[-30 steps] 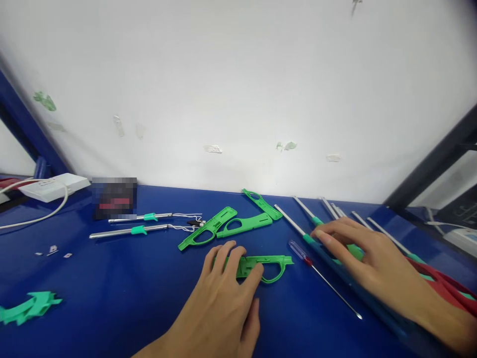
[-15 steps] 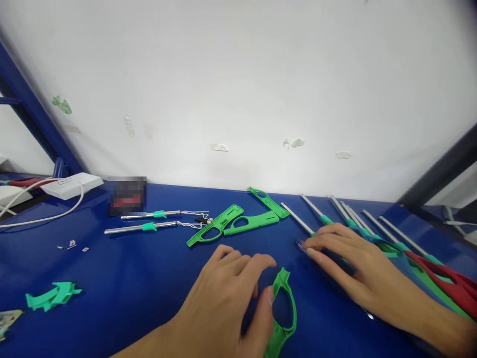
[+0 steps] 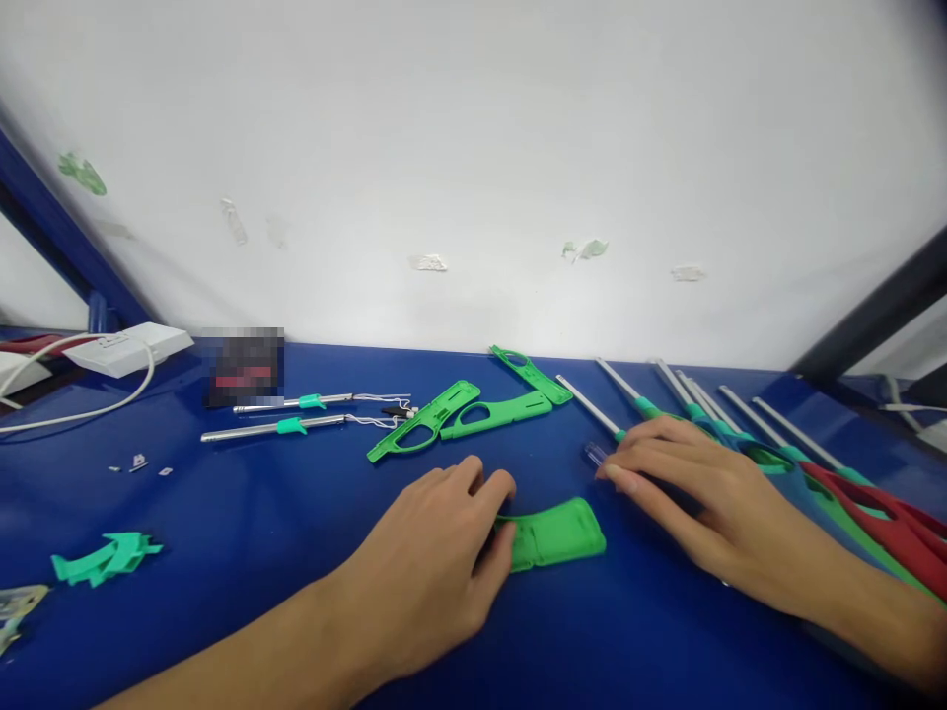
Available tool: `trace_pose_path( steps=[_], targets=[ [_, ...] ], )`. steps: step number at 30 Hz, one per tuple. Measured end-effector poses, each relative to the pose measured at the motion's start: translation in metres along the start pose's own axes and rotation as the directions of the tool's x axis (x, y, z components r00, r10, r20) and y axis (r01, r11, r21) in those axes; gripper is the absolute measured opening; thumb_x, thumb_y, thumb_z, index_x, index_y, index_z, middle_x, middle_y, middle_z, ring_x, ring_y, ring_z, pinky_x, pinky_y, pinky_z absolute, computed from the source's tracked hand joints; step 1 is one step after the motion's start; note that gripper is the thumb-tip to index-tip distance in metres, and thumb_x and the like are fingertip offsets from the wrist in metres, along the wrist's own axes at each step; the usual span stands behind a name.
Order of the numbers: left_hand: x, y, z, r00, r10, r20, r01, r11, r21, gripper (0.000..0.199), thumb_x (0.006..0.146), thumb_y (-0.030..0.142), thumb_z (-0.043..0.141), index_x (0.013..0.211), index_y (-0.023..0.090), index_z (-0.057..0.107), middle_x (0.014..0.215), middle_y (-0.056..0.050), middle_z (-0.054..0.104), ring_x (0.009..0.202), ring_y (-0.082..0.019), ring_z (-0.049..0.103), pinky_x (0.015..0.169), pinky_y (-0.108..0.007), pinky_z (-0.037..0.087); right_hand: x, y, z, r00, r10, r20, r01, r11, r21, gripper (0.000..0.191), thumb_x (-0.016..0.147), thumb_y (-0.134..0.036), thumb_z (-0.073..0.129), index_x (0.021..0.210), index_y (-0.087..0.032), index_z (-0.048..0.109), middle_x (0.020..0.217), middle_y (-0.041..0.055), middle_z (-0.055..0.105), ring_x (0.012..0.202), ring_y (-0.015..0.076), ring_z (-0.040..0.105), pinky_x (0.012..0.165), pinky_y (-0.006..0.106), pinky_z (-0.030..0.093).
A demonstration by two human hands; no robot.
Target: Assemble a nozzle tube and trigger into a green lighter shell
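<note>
My left hand (image 3: 421, 567) is closed on one end of a green plastic lighter handle half (image 3: 563, 532), whose wide hollow end points right. The gripped end is hidden by my fingers. To the right, my right hand (image 3: 706, 503) pinches a small clear plastic piece (image 3: 594, 454) between thumb and fingers, low over the blue table; most of it is covered. Beyond my hands lie more green handle halves (image 3: 495, 414), with finger loops in them. Several long lighters (image 3: 843, 503) with metal barrels lie beside and under my right hand.
Two metal lighter barrels (image 3: 273, 428) with teal clips and thin white wires lie left of the green halves. Teal plastic parts (image 3: 108, 559) and tiny white bits (image 3: 138, 461) are at left. A white power strip (image 3: 129, 350) and cable stand before the white wall (image 3: 473, 148).
The green handle half has been taken up by my left hand and turned, its wide end now pointing right. My right hand stays almost in place with the clear piece.
</note>
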State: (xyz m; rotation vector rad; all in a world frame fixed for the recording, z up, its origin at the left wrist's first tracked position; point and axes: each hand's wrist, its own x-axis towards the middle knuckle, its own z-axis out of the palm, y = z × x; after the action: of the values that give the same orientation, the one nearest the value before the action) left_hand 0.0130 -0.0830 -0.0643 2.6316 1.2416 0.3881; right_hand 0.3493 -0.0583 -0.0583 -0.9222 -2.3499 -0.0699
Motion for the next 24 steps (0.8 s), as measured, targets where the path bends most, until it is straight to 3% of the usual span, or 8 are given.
trace_pose_path(
  steps=[7, 11, 14, 19, 24],
  targets=[
    [0.005, -0.004, 0.005, 1.0, -0.025, 0.018, 0.026, 0.999, -0.038, 0.025, 0.124, 0.023, 0.061, 0.131, 0.025, 0.085, 0.119, -0.007, 0.082, 0.095, -0.029, 0.086, 0.086, -0.043, 0.065, -0.005, -0.009, 0.004, 0.993, -0.044, 0.109, 0.042, 0.999, 0.021, 0.032, 0.133, -0.055, 0.075, 0.152, -0.036, 0.092, 0.128, 0.0084, 0.096, 0.124, 0.0346, 0.092, 0.112, 0.052, 0.077],
    [0.004, -0.006, 0.001, 0.996, -0.08, -0.041, 0.077, 0.994, -0.082, 0.04, 0.129, 0.028, 0.046, 0.127, 0.024, 0.085, 0.116, -0.008, 0.084, 0.088, -0.028, 0.083, 0.08, -0.041, 0.058, -0.006, -0.008, 0.008, 0.985, -0.066, 0.157, 0.058, 0.997, 0.054, 0.029, 0.136, -0.049, 0.07, 0.135, -0.035, 0.095, 0.119, 0.0047, 0.095, 0.116, 0.0302, 0.092, 0.109, 0.047, 0.076],
    [0.005, -0.014, -0.007, 0.986, -0.136, -0.098, 0.12, 0.98, -0.157, 0.05, 0.132, 0.035, 0.037, 0.113, 0.025, 0.082, 0.103, -0.007, 0.085, 0.09, -0.029, 0.084, 0.083, -0.042, 0.058, -0.006, -0.005, 0.008, 0.986, -0.061, 0.154, 0.052, 0.997, 0.061, 0.031, 0.136, -0.05, 0.068, 0.13, -0.035, 0.094, 0.116, 0.0032, 0.095, 0.111, 0.0295, 0.093, 0.107, 0.048, 0.076],
    [0.009, -0.028, -0.007, 0.95, -0.254, -0.183, 0.199, 0.94, -0.276, 0.057, 0.132, 0.038, 0.034, 0.101, 0.026, 0.08, 0.072, 0.003, 0.076, 0.063, -0.022, 0.07, 0.073, -0.039, 0.05, -0.008, 0.002, 0.008, 0.99, -0.057, 0.127, 0.051, 0.997, 0.054, 0.031, 0.135, -0.052, 0.07, 0.13, -0.036, 0.096, 0.115, 0.004, 0.096, 0.111, 0.0328, 0.094, 0.104, 0.051, 0.076],
    [0.009, -0.029, 0.0, 0.942, -0.265, -0.205, 0.193, 0.929, -0.314, 0.061, 0.133, 0.037, 0.035, 0.095, 0.027, 0.081, 0.065, 0.006, 0.074, 0.057, -0.02, 0.067, 0.067, -0.037, 0.049, -0.006, 0.002, 0.009, 0.991, -0.069, 0.118, 0.064, 0.997, 0.043, 0.036, 0.137, -0.056, 0.066, 0.13, -0.037, 0.095, 0.115, 0.0037, 0.096, 0.109, 0.0318, 0.094, 0.102, 0.049, 0.075]
  ],
)
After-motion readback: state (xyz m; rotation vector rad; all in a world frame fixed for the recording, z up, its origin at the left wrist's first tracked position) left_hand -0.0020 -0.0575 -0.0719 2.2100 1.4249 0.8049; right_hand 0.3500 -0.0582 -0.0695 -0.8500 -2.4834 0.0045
